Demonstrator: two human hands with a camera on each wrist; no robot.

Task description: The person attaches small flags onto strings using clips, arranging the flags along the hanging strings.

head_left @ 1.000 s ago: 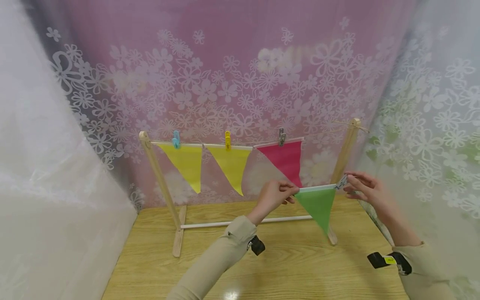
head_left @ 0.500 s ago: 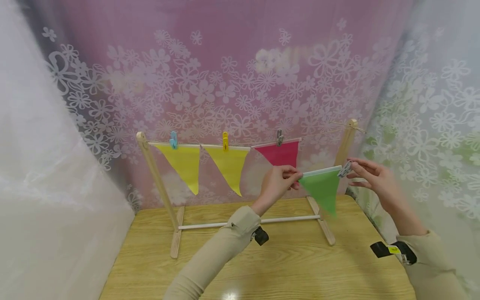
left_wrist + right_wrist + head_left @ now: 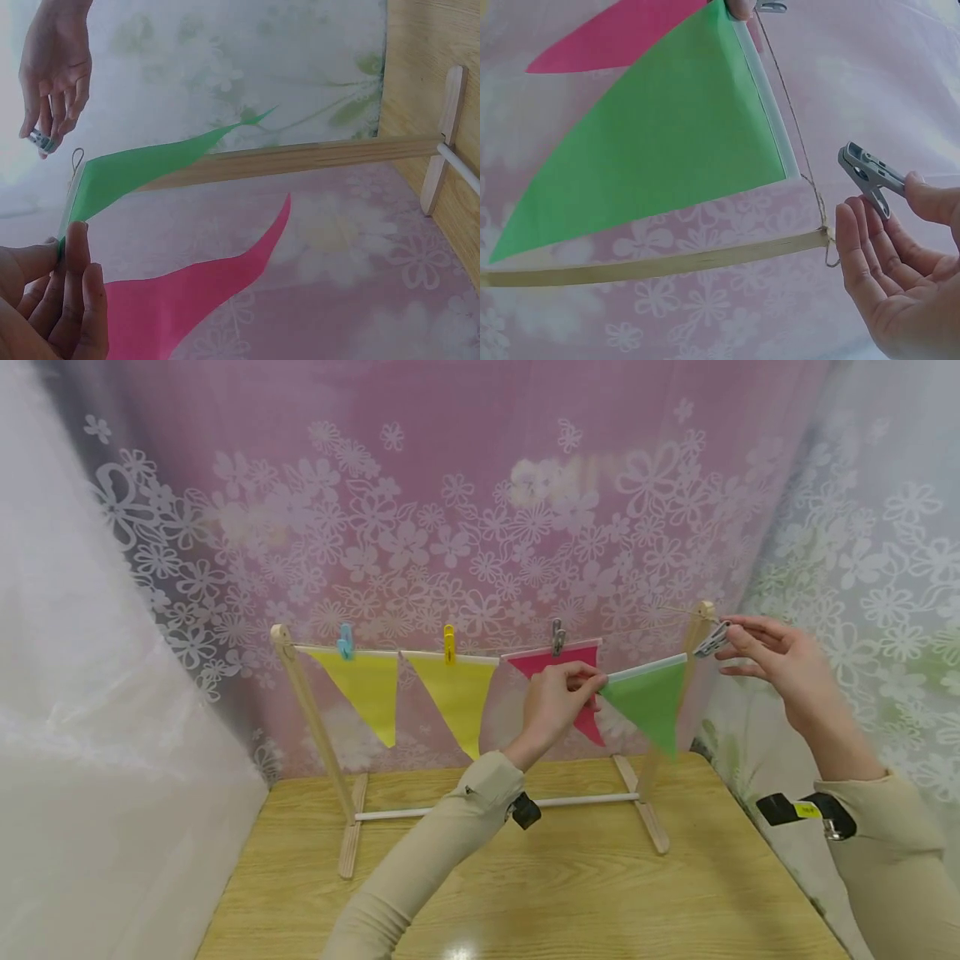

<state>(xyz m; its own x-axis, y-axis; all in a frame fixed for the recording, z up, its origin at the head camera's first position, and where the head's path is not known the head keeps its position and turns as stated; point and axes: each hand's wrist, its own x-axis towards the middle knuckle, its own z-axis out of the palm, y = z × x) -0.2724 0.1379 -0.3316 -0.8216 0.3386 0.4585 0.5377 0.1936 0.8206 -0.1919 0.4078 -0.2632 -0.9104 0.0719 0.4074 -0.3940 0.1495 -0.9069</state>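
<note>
My left hand (image 3: 558, 697) pinches the left end of the white top strip on a green triangular pennant (image 3: 648, 697). The pennant hangs point down, in front of the right post and overlapping the red pennant in the head view. In my right hand (image 3: 787, 668) a grey clothespin (image 3: 870, 176) sits between thumb and fingers, its nose apart from the green pennant's right corner. Close by runs the twine (image 3: 791, 105), tied at the post's top. The red pennant (image 3: 588, 653) hangs from that twine by another grey clothespin (image 3: 558, 637), partly hidden behind my left hand.
Two yellow pennants (image 3: 367, 689) hang further left, one under a blue clothespin (image 3: 345, 642), one under a yellow clothespin (image 3: 449, 645). The wooden right post (image 3: 660, 262) and left post (image 3: 311, 718) stand on a wood-grain table (image 3: 600, 893), joined by a white rod (image 3: 585, 800). Flowered curtains surround it.
Both hands have risen toward the twine, the left bringing the green pennant up with it. My right hand has also moved right, so the clothespin now stands away from the pennant's corner.
</note>
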